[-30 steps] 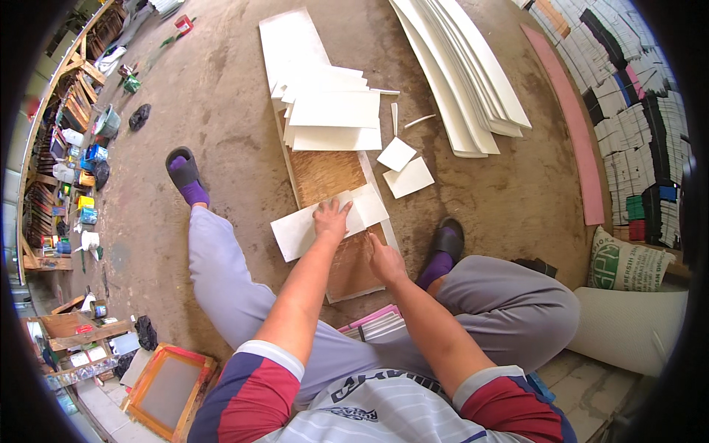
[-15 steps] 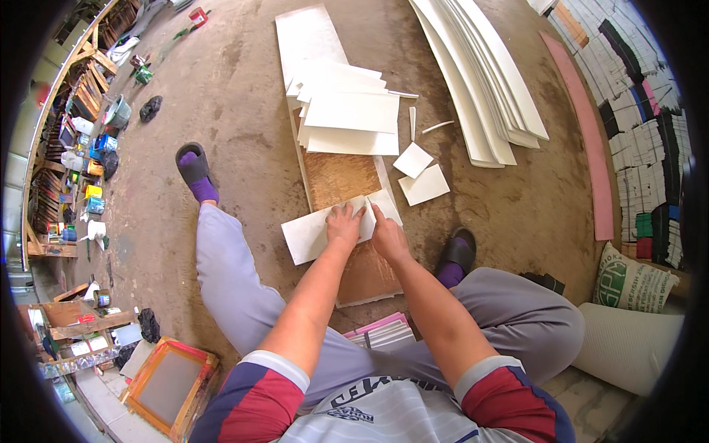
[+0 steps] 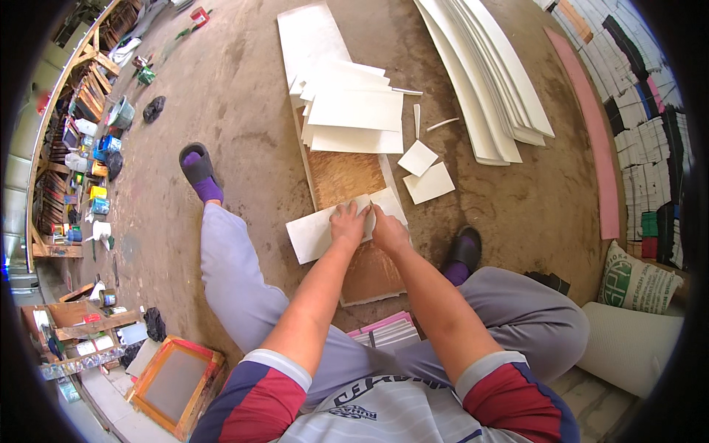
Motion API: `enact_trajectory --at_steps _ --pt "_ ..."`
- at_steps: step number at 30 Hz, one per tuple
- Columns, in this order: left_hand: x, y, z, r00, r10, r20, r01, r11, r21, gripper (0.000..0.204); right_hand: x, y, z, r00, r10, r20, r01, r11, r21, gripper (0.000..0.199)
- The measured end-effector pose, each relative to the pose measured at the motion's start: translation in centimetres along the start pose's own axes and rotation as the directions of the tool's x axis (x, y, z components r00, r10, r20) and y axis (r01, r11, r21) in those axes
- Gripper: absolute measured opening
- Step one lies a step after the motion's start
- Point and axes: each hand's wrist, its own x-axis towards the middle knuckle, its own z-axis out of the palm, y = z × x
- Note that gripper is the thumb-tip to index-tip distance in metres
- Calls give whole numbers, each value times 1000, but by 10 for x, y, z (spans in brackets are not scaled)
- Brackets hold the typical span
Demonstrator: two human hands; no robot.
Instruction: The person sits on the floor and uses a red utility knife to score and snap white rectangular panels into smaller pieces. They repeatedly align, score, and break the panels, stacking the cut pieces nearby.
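A stack of pink and white sheets (image 3: pixel 384 332) lies nearest, partly hidden between the person's legs. Beyond it, the left hand (image 3: pixel 348 223) and right hand (image 3: pixel 388 231) press side by side on a white sheet (image 3: pixel 314 232) lying across a brown board (image 3: pixel 347 181). Whether the fingers pinch anything is hard to make out. Farther off, a pile of white sheets (image 3: pixel 354 111) covers the board's far end.

Soft, even daylight fills the frame, bright without harsh glare; the white sheets (image 3: pixel 354 111) at upper centre are close to washed out. Shadows are faint and short. Focus is sharp at the centre. Fisheye distortion bends straight edges toward the rim, and a black vignette rings the corners.
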Motion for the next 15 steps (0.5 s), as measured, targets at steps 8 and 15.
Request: enact_trajectory --at_steps 8,15 --pt "-3 3 -1 1000 -11 4 11 999 46 92 -54 26 24 999 44 -5 -44 999 -10 59" --pt "-4 7 -10 1000 -7 27 6 1000 29 91 -88 50 34 998 56 -13 -57 998 -18 58"
